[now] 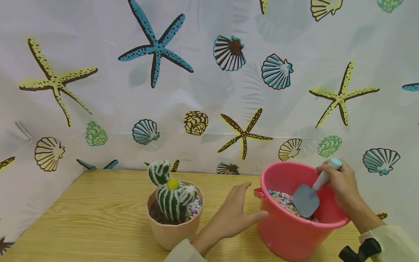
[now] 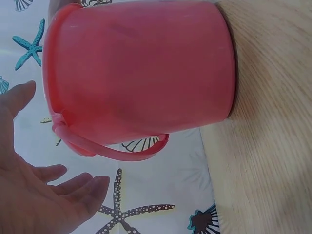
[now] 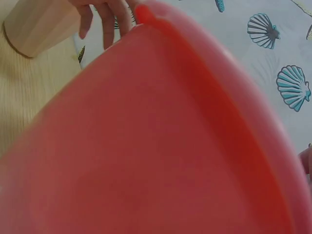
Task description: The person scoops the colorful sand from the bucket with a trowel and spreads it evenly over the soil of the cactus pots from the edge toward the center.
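Note:
My right hand (image 1: 342,182) grips the pale handle of a small grey-blue toy shovel (image 1: 306,201). Its blade slants down into a pink bucket (image 1: 294,240), over many small multicoloured pebbles (image 1: 282,199). My left hand (image 1: 234,213), fingers extended and holding nothing, reaches between the bucket and a peach flowerpot (image 1: 173,234). In the left wrist view that hand (image 2: 44,195) is beside the bucket's rim and its hanging handle (image 2: 119,155). A knitted green-and-white cactus (image 1: 170,203) with a yellow bloom stands in the pot, with pebbles (image 1: 195,207) on the pot's right side.
Pot and bucket stand on a light wooden table (image 1: 98,214). Behind it hangs a white curtain (image 1: 203,87) printed with starfish and shells. The bucket wall (image 3: 136,126) fills most of the right wrist view.

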The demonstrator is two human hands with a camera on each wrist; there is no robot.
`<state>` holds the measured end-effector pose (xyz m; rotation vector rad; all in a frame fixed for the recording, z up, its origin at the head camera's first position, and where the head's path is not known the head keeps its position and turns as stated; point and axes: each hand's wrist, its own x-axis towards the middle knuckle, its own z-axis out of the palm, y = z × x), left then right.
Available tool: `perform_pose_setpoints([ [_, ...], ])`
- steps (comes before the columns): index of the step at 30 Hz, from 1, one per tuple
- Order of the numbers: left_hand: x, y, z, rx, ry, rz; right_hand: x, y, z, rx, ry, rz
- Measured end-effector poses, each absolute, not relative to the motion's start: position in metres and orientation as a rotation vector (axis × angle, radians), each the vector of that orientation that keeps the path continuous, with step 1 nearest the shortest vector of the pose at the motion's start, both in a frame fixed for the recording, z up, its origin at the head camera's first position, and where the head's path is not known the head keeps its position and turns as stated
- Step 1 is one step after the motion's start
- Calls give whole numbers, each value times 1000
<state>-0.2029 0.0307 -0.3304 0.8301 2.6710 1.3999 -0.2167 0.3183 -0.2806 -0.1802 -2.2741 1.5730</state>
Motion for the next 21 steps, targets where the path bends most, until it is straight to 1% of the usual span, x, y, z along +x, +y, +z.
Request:
perform_pose_setpoints([
  [6, -206, 40, -330, 858, 2663, 1409, -221, 319, -285, -232, -2380, 1438],
  [10, -209, 46, -328, 883, 2652, 1419, -221, 321, -287, -237, -2499, 1260],
  [16, -210, 54, -325, 918, 2596, 1445, -226, 329, -293, -329, -2567, 1080],
  [21, -213, 58, -324, 956, 2608, 1409, -218, 323, -283, -231, -2605, 989],
])
